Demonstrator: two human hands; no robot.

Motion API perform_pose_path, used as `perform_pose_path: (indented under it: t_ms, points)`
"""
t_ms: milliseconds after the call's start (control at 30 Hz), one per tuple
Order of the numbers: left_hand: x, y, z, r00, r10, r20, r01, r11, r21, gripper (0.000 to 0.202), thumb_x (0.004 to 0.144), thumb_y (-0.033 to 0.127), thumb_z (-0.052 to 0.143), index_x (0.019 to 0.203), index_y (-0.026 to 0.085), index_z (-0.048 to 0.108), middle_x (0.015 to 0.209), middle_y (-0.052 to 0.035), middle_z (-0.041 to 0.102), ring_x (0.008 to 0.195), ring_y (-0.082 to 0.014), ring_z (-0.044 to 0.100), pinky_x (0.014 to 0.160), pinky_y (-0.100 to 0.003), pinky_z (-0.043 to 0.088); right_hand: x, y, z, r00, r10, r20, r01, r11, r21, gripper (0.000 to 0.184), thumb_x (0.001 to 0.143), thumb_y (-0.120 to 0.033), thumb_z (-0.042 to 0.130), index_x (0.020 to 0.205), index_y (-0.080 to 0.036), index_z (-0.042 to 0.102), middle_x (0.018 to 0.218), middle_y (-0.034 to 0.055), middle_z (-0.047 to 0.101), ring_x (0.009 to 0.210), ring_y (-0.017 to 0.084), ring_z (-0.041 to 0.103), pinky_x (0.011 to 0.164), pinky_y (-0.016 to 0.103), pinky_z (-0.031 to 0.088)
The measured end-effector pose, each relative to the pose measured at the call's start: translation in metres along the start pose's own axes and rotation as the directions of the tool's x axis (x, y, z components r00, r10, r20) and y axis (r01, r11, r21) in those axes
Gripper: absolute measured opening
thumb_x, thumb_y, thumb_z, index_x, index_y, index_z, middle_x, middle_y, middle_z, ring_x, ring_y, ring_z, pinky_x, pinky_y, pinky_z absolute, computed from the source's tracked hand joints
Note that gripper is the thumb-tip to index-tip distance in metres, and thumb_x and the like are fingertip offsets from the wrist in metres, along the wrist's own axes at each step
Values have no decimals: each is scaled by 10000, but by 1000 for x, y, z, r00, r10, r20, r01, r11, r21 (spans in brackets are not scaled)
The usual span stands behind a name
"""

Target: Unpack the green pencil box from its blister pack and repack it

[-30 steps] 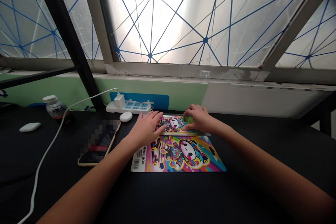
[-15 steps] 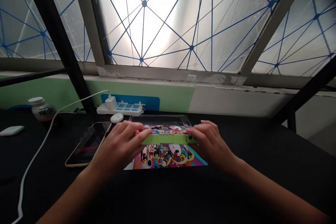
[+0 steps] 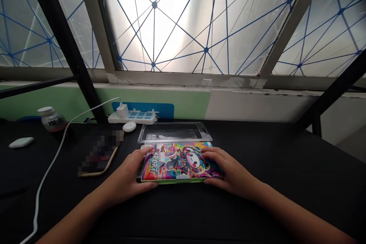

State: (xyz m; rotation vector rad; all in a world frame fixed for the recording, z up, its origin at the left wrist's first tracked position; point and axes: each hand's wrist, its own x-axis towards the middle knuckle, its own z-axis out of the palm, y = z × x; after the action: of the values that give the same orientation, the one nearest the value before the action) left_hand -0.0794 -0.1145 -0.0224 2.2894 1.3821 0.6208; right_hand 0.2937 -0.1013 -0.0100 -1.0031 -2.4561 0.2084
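Observation:
A flat pencil case with a bright cartoon print, the word "SPORT" and a green front side lies face up on the black table. My left hand grips its left end, thumb at the front edge and fingers over the top. At the right end my right hand holds it the same way, thumb along the front edge. Behind the case, close to it, sits a clear plastic packaging tray. The printed sheet seen before is mostly hidden beneath or behind the case.
To the left lies a phone in a light-edged case. A power strip with a plugged-in charger stands by the wall, beside a round white object. A white cable, a bottle and a white flat case are farther left.
The pencil case has been lowered from a raised, tilted pose, green edge toward me, to lying face up. Both hands came down with it and still hold its ends.

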Motion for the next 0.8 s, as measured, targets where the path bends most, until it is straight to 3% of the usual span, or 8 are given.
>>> perform_pose_path:
  t_ms: [100,167,267,367,467,600,700,800]
  points:
    - [2,1,1,998,-54,-37,51,997,-57,935,768,441,794,1531,359,259,1545,-90,419,1379,-346,464,1106,-483,431,4,3,-2,996,82,-24,-77,982,173,537,812,-526,750,1242,-243,597,1290,131,645,1188,298,619,990,418,530]
    - [2,2,1,997,-70,-31,68,996,-63,969,763,436,798,1542,365,227,1560,-95,401,1391,-352,450,1106,-488,427,9,8,-2,979,185,-89,-150,941,305,436,848,-545,699,1153,-238,639,1160,103,703,1085,287,667,929,409,555]
    - [1,4,-2,993,-119,24,121,990,-68,1096,763,460,798,1582,359,77,1541,-119,432,1404,-366,433,1108,-518,409,18,19,2,890,432,-144,-314,811,494,332,935,-547,574,1019,-232,640,923,53,720,841,239,701,732,358,588]
    - [1,6,-6,987,-151,47,155,984,-93,1195,760,480,802,1586,368,-54,1508,-121,481,1416,-370,415,1107,-542,396,22,28,9,827,537,-167,-369,742,559,328,919,-555,593,994,-235,590,806,21,667,692,207,668,604,327,573]
    - [3,7,-8,989,-146,38,149,984,-101,1180,759,503,798,1588,375,-33,1494,-115,504,1411,-373,423,1100,-540,400,18,30,13,829,504,-242,-366,817,445,345,913,-538,608,1090,-245,566,831,29,659,712,220,679,621,349,589]
    - [3,5,-5,983,-181,-13,178,976,-129,1003,794,596,727,1572,355,142,1460,-133,539,1350,-387,494,1047,-544,443,2,25,6,927,309,-213,-275,945,175,411,981,-498,506,1325,-274,524,1213,114,662,1069,288,663,889,454,570]
    - [3,5,-2,967,-244,-76,226,955,-191,855,827,662,641,1508,330,245,1415,-141,574,1295,-384,548,1012,-547,460,-12,23,3,968,218,-122,-202,971,131,664,939,-581,544,1504,-308,326,1462,136,515,1301,346,532,1027,525,493]
    - [4,6,-2,953,-283,-109,248,933,-261,712,884,684,534,1423,278,305,1338,-152,620,1204,-356,617,973,-512,488,-18,23,7,977,192,-92,-178,974,143,1016,779,-627,731,1558,-330,150,1491,154,476,1333,380,503,1021,541,503]
